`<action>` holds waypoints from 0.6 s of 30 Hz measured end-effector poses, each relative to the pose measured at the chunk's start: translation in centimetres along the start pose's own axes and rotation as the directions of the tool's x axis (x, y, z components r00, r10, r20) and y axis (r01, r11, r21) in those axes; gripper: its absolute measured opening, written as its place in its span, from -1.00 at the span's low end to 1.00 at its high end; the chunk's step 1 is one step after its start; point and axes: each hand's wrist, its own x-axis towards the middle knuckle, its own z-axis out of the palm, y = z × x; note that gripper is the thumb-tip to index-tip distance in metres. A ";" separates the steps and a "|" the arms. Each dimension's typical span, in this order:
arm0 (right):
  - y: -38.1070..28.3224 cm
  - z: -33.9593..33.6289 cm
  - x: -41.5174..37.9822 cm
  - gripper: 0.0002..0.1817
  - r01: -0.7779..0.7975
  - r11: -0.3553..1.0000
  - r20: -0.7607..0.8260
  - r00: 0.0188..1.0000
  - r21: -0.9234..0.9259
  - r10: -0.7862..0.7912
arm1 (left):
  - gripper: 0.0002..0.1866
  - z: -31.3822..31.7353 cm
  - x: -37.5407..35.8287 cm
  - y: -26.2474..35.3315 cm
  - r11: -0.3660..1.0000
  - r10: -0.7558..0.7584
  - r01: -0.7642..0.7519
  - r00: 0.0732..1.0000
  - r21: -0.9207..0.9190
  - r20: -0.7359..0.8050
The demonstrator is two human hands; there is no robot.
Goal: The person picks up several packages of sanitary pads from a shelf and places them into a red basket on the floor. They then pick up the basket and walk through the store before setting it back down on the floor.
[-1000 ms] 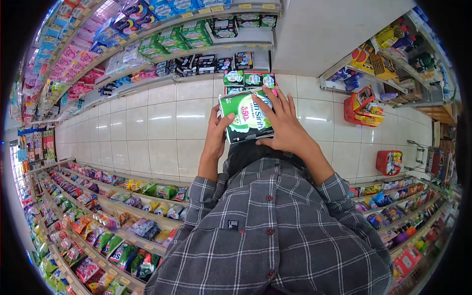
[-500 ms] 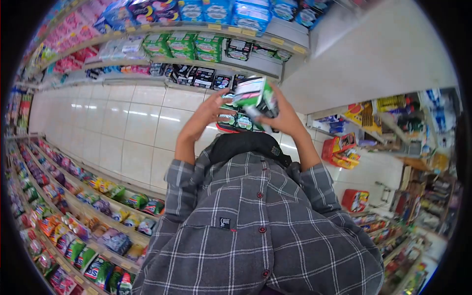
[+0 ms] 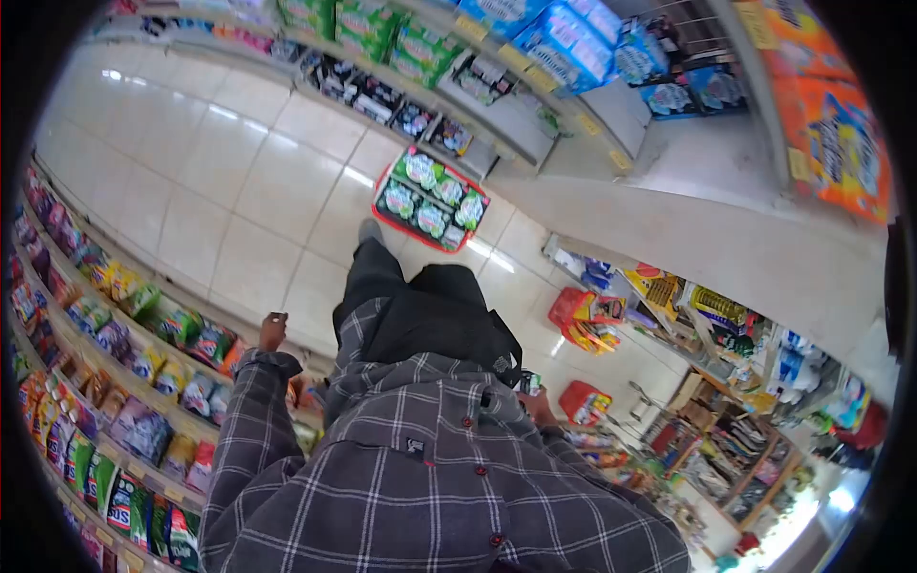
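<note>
My left hand (image 3: 273, 331) hangs out to the side with its fingers curled in. Nothing shows in it, and it is close to the lower left shelf of colourful bags. Low by my right hip, my right hand (image 3: 543, 408) grips a small green-and-white pack (image 3: 528, 383). Part of that hand and pack is hidden behind my shirt. On the floor ahead of my foot stands a red basket (image 3: 441, 246), filled with several green and black packs (image 3: 432, 222).
Blue packs (image 3: 564, 43) and green packs (image 3: 425, 48) line the shelf ahead. Orange packs (image 3: 841, 143) sit at upper right. A pale shelf end panel (image 3: 659, 210) juts in at right. Red-and-yellow baskets (image 3: 585, 320) stand on the tiled floor (image 3: 220, 172).
My hands have parted and dropped from in front of me to my sides. The pack went down with my right hand. The view has turned, and the basket is now fully visible.
</note>
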 end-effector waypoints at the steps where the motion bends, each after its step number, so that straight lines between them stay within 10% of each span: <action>1: 0.5 -0.8 -1.0 0.04 -0.045 0.992 0.026 0.998 -0.118 0.048 | -0.39 0.8 -2.1 -0.8 0.992 -0.097 0.095 0.995 -0.078 -0.028; 9: -15.7 1.6 9.5 0.38 0.217 0.810 0.080 0.975 -0.545 -0.207 | 0.22 12.6 -9.0 15.1 0.903 -0.376 0.429 0.828 -0.038 0.415; 11: -22.4 4.9 15.2 0.33 0.487 0.712 0.148 0.862 -0.506 -0.484 | 0.28 20.4 -5.1 15.6 0.982 -0.179 0.145 0.920 0.120 0.350; 13: -28.2 9.3 21.8 0.24 0.657 0.536 0.165 0.700 -0.531 -0.695 | 0.28 25.8 -5.9 16.5 0.726 -0.194 0.138 0.981 0.673 0.008; 18: -40.4 18.1 31.4 0.12 0.829 0.260 0.141 0.372 -0.494 -0.918 | 0.21 33.8 -4.9 14.8 0.742 -0.110 0.269 0.952 0.614 -0.285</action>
